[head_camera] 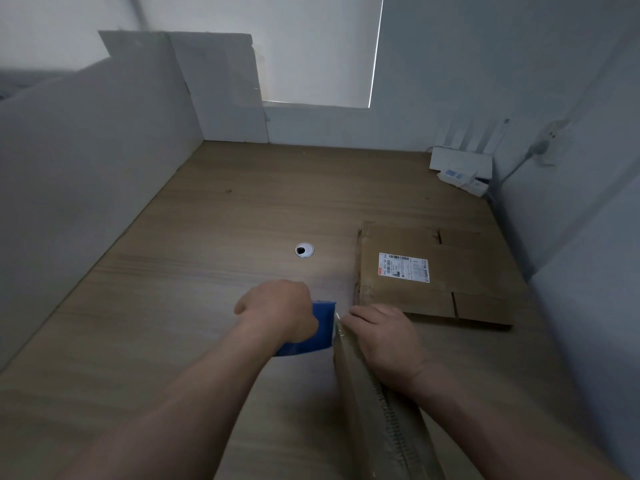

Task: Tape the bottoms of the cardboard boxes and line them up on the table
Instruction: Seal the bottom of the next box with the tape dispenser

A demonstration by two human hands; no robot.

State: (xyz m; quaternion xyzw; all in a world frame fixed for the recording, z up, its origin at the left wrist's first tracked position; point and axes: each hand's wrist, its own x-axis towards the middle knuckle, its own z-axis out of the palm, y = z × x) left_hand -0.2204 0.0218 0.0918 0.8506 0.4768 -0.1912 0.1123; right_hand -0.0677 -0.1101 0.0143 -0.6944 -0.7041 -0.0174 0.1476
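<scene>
Grips the blue tape dispenser (320, 336) in the left hand (277, 308), fingers curled round it. Rests the right hand (384, 341) on the near box (381, 420), fingers laid fairly straight over its upper face, pinching nothing. Has the near box at the front of the counter (173, 306), seen almost edge-on, with the dispenser touching its far end just beside the right fingertips. Appears to be laying or cutting a strip of tape along that box. Cannot confirm from this angle whether the seam is fully covered.

Has a second box, the flat box (450, 296), lying unfolded on the counter just beyond the right hand. Shows its printed label (403, 267) facing up and no tape on its flaps, as far as can be seen.

Shows no assembled box standing anywhere on the counter, hence no row started. Shows only a cable hole (304, 250) in the open middle area and a white device (460, 164) in the far right corner.

Judged as an early stage: one bottom in work, at least one box not begun, lining-up entirely outstanding. Calls for finishing the current strip, then standing the near box on the counter as first of the row, then folding and taping the flat box.
</scene>
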